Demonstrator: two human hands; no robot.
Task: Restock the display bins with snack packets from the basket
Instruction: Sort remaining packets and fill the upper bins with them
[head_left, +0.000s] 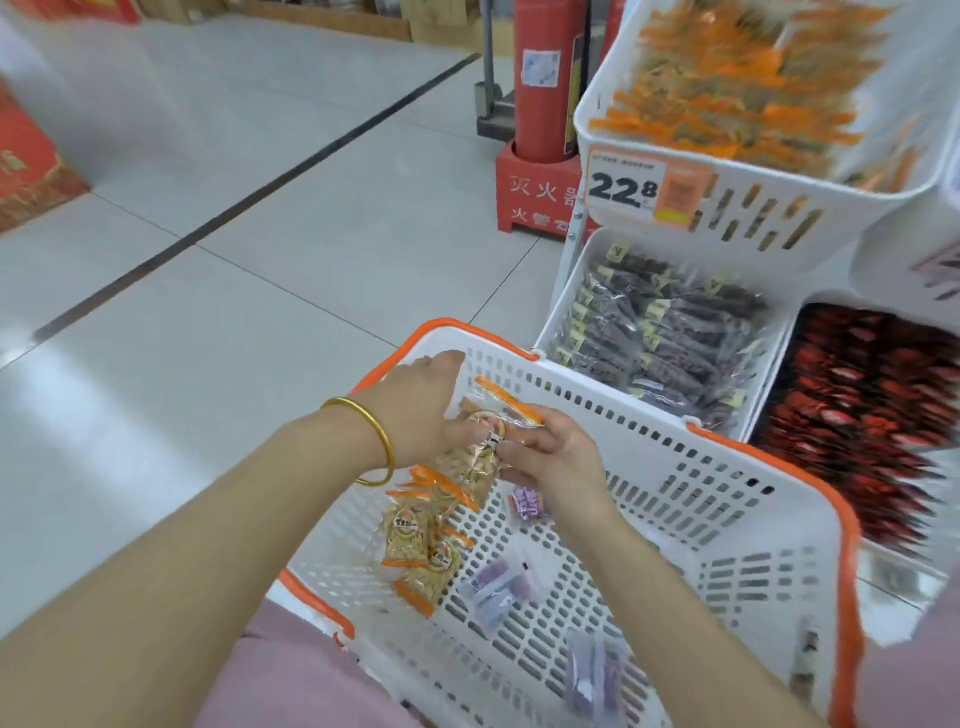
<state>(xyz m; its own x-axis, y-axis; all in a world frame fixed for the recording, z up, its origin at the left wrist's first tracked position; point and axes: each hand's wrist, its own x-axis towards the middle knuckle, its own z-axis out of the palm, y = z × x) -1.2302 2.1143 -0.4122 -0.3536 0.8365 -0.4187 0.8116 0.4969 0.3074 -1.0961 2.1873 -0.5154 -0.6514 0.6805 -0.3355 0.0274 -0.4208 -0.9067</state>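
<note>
1. Over the far left corner of the white slotted plastic basket with an orange rim (727, 525), both hands meet on a clear snack packet with orange sealed edges and golden contents (475, 460), which is held above the basket floor.
2. Left hand (421, 410): fingers curl down onto the packet's upper part and grip it. A plain gold bangle (378, 441) sits on the wrist.
3. Right hand (556, 462): thumb and fingers pinch the same packet from its right side, with the fingertips on the orange edge strip.
4. Along the basket's left wall, loose orange-edged packets (415, 551) overlap on the floor just below the held one.
5. A small purple packet (493, 590) lies mid-floor. A second purple packet (527, 504) lies just beside the right wrist. Blurred purple packets (595, 675) lie near the near edge.
6. The basket's near left corner rests against pink cloth (291, 675).
7. Beyond the basket's far edge is an upper white display bin (584, 127) heaped with orange packets (737, 88). An orange price card reading 22.8 (649, 189) is on its front wall.
8. A lower white display bin (569, 291) holds dark purple-brown packets (665, 332) in rows.
9. Just right of that bin, red packets (872, 410) are heaped; they are blurred.
10. A red fire extinguisher (545, 78) stands on pale floor tiles (234, 156) left of the bins.
</note>
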